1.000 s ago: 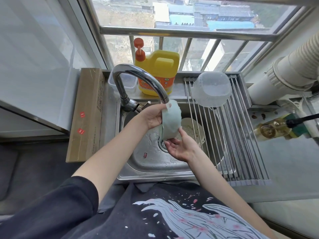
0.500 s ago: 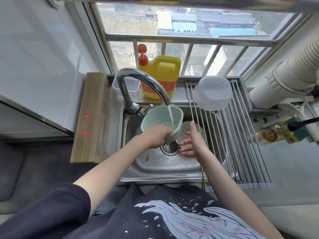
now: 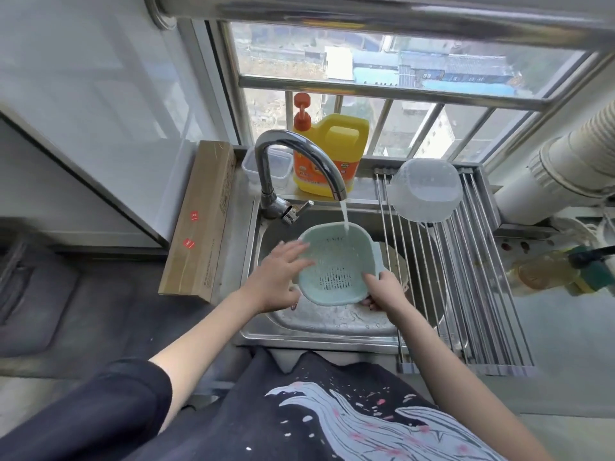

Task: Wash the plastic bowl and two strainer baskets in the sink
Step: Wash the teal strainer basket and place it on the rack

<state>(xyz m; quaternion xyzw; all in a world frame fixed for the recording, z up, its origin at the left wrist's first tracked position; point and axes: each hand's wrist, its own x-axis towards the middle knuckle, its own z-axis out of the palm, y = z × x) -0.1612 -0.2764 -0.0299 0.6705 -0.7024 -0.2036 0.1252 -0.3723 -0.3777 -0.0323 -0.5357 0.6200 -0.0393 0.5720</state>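
Observation:
A pale green strainer basket (image 3: pixel 336 257) is upright over the steel sink (image 3: pixel 319 324), and water (image 3: pixel 344 214) from the faucet (image 3: pixel 293 144) runs into its far side. My right hand (image 3: pixel 382 291) grips its near right rim. My left hand (image 3: pixel 276 281) lies against its left rim with the fingers spread. A beige strainer basket (image 3: pixel 394 261) lies in the sink behind the green one, mostly hidden. The clear plastic bowl (image 3: pixel 426 191) rests upside down on the roll-up drying rack (image 3: pixel 466 294).
A yellow detergent jug (image 3: pixel 336 151) and a small clear container (image 3: pixel 283 168) stand on the ledge behind the faucet. A long cardboard box (image 3: pixel 203 217) lies left of the sink. An oil bottle (image 3: pixel 539 274) and a white duct (image 3: pixel 565 168) are to the right.
The green basket turned from on edge to upright under the running water. My right hand took hold of its rim, and my left hand opened against its left side.

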